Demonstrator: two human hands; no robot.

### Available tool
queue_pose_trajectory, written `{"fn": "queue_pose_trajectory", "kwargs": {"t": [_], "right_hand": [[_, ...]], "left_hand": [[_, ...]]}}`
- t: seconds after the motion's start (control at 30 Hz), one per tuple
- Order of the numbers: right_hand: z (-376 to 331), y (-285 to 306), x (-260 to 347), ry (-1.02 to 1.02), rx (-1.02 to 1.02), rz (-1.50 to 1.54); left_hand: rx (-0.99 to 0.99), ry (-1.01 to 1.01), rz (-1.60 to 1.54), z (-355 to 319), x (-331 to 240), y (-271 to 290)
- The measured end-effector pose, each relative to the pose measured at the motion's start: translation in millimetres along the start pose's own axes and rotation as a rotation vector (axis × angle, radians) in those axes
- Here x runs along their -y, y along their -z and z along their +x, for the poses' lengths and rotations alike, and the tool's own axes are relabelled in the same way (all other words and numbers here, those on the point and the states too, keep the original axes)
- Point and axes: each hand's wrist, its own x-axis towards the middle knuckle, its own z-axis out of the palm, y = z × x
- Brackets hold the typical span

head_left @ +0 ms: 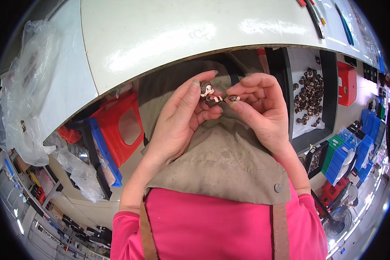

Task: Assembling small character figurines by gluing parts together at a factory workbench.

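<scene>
Left hand (180,119) grip closed on a tiny toy figure (208,93), thumb on one side, fingertips on the other. Brown head, pale face, a bit of red on the body. Right hand (258,106) grip pinched on a small brown piece (234,98), just beside the toy figure, almost touching it. Both held up in front of the chest, below the curved edge of the white worktop (169,34).

Under the hands, a tan apron (221,164) with brown straps, over a pink top (212,225).

Off to the right, a pale tray (301,130) with a heap of small brown figures (310,93) on it, well apart from the hands. Beside that, a red box (346,82), then blue bins (368,130) and a green bin (333,145) lower down.

To the left, a red stool (117,125) with a blue one (102,149) next to it. Clear plastic bags (26,86) bunched at the far left edge of the worktop.
</scene>
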Motion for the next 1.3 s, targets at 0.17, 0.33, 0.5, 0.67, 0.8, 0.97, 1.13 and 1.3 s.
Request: {"fn": "queue_pose_trajectory", "kwargs": {"t": [0.17,0.33,0.5,0.67,0.8,0.97,1.13,1.3], "right_hand": [[-0.7,-3.4,1.3,0.012,0.001,-0.001],[-1.3,-5.0,1.2,0.023,-0.002,-0.010],[-1.5,-7.0,1.4,0.034,-0.006,-0.004],[-2.9,-8.8,4.7,-0.008,-0.022,0.033],[-2.6,-9.5,7.0,-0.054,-0.017,0.095],[1.1,-8.3,8.3,-0.130,-0.030,0.129],[2.3,-5.7,8.9,-0.200,-0.046,0.211],[0.0,-6.0,8.2,-0.247,-0.060,0.229]], "left_hand": [[-0.002,-0.018,-0.007,-3.1,-1.7,-0.4],[0.009,-0.018,-0.007,-2.7,-0.7,1.3],[0.013,-0.023,0.001,-4.3,-0.6,2.8],[0.050,-0.023,-0.022,-4.0,-1.1,5.8],[0.055,-0.022,-0.036,-4.3,-2.1,6.0],[0.049,-0.028,-0.024,-3.5,-4.2,5.9],[0.044,-0.022,-0.017,-4.6,-5.1,4.6],[0.045,-0.024,-0.015,-7.2,-1.9,6.8]]}}
